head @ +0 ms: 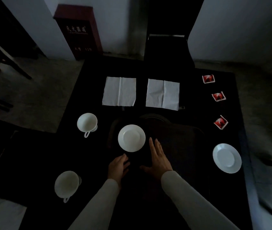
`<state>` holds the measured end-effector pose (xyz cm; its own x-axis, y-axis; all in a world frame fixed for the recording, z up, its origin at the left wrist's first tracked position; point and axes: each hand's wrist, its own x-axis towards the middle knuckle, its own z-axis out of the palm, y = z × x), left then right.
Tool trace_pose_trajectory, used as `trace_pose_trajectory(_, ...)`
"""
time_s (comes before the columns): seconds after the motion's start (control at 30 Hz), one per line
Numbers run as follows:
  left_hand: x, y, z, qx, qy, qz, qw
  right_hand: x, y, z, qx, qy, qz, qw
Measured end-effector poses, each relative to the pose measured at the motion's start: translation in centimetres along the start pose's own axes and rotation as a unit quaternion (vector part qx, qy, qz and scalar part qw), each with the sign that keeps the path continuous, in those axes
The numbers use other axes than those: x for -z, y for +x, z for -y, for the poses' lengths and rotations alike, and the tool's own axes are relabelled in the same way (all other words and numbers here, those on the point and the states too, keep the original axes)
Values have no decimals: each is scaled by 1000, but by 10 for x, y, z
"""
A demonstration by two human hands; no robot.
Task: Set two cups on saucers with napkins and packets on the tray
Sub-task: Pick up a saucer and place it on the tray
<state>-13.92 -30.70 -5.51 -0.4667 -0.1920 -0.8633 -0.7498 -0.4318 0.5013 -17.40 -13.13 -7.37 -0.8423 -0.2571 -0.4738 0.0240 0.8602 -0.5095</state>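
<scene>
Nearest, at the left of the dark table (223, 196), a white cup (67, 184) is seen standing upright, its handle turned to the person. Beside it, the left hand (118, 166) is held with loosely bent fingers and nothing in it; the right hand (158, 158) is stretched flat with straight fingers over the dark tray (178, 140), also with nothing held. Whether the hands touch the tray cannot be told. One saucer (131, 138) is placed on the left part of the tray, just beyond the hands; a second saucer (227, 158) is left on the table at the right. Another cup (87, 122) stands left of the tray. Three red packets (218, 96) are laid in a row at the right edge, and farthest, two white napkins (119, 91) are spread side by side.
</scene>
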Motion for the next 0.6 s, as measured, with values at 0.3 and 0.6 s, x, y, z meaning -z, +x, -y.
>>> trace_pose_trajectory(0.3, -37, -44, 32, -13, 43, 46, 998, 12, -56, -24, -4, 25, -34, 999)
trace_pose_trajectory(0.6, -99, -90, 73, -11, 67, 96, 993, 43, -111, -81, -28, 7, -86, 996)
